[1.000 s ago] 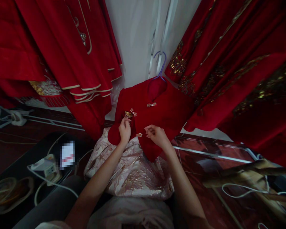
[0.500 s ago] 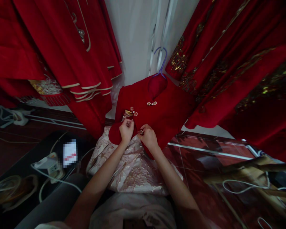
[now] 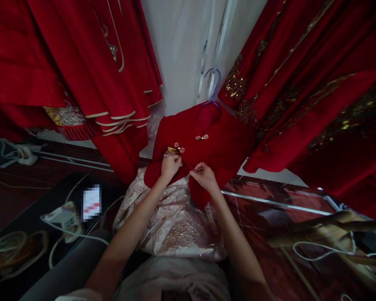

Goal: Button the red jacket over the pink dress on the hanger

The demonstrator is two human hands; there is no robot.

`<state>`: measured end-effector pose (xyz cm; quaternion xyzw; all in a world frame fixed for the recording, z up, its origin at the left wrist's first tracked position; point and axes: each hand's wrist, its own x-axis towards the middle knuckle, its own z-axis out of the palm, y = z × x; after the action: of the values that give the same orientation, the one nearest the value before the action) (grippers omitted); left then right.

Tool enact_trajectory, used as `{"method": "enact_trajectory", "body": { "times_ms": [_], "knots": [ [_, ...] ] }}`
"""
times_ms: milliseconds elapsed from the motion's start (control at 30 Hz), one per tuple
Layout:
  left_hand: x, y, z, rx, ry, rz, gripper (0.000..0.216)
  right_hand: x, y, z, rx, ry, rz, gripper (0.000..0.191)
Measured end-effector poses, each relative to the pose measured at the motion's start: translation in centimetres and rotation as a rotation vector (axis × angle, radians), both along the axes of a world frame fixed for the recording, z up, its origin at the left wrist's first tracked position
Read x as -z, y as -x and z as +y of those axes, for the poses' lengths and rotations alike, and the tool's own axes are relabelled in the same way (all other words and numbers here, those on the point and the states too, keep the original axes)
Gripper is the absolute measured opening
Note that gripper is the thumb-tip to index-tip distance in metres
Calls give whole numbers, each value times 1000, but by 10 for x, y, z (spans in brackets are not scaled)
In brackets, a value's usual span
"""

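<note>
A red jacket (image 3: 188, 125) on a purple hanger (image 3: 217, 81) spreads over my lap, its lower front reaching a pale brocade cloth with gold pattern (image 3: 175, 225). My left hand (image 3: 171, 167) is closed in a pinch at the jacket's front edge, just below a gold fan-shaped ornament (image 3: 172, 150) with hanging beads. My right hand (image 3: 204, 175) pinches the opposite front edge, where a small beaded fastener is mostly covered by the fingers. Higher up sit one flower-shaped fastener (image 3: 201, 137) near the collar and another flower-shaped fastener (image 3: 179, 147) beside the ornament.
Red garments with pale trim (image 3: 119, 83) hang at left, and gold-sequined red garments (image 3: 301, 83) at right. A dark table (image 3: 28, 213) on the left carries a white power strip (image 3: 70, 221) and cords. Wooden pieces with a white cable (image 3: 332, 238) stand at lower right.
My right hand has moved slightly right and its fingers now cover more of the beaded fastener. My left hand has shifted right and up, nearer the gold ornament.
</note>
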<state>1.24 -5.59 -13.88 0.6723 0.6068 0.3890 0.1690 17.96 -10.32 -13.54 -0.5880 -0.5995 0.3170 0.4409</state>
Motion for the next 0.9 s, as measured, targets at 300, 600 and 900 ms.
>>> {"method": "enact_trajectory", "body": {
  "times_ms": [300,600,900],
  "knots": [
    [12,16,-27,252,-133,38,14,-54,-28,-17,-251,249,498,36],
    [19,6,-30,118,-71,-176,22,-48,20,-32,-390,20,493,35],
    [34,9,-20,169,-57,-621,18,4,36,-9,-156,-126,318,40]
  ]
}}
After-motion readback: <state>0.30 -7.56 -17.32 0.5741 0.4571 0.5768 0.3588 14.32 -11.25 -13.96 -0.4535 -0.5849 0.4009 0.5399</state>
